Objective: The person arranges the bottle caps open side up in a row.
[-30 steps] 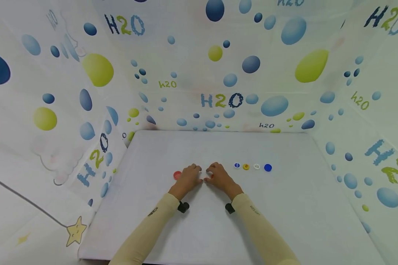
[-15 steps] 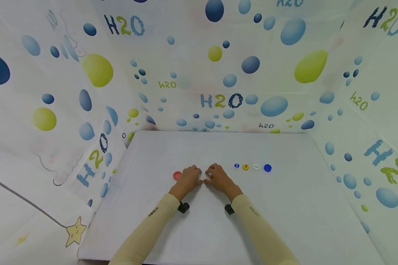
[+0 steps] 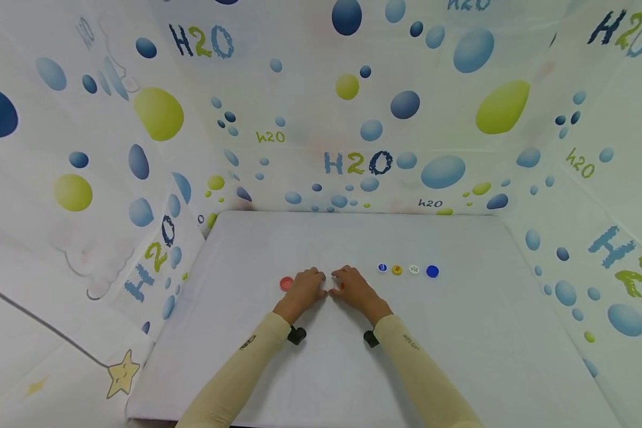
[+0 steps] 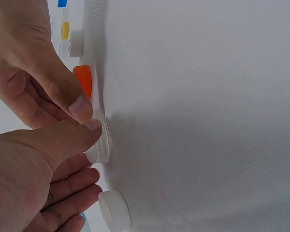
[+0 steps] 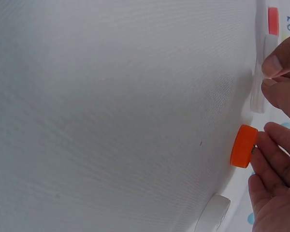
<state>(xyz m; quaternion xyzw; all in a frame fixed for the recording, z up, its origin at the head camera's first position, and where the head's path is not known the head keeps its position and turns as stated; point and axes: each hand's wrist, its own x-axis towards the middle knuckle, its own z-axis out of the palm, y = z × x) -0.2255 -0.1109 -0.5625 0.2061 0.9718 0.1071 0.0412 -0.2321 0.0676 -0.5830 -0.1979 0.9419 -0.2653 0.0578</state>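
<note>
On my feeds both hands meet at the middle of the white-covered table (image 3: 326,374), and between them is a clear plastic cap (image 4: 104,143), lying low against the cloth. I see the left hand (image 3: 305,289) with its grip nearly closed, thumb laid on the near rim of that cap and forefinger bent toward its far side. The right hand (image 3: 355,289) mirrors it, thumb tip just beside the other, its grip drawn in on the same cap; the remaining fingers of both hands spread loosely. From the left wrist I get a plain white cap (image 4: 114,211) by the left hand's lower fingers; from the right wrist, an orange cap (image 5: 244,146) close to the right hand's fingertips, though I cannot tell whether they touch. Overhead, a red cap (image 3: 286,283) sits just left of the left hand. Well to the right of the right hand I count a blue-and-white cap (image 3: 382,268), a yellow cap (image 3: 397,270), a patterned white cap (image 3: 414,270) and a blue cap (image 3: 432,271), lined up in a row.
</note>
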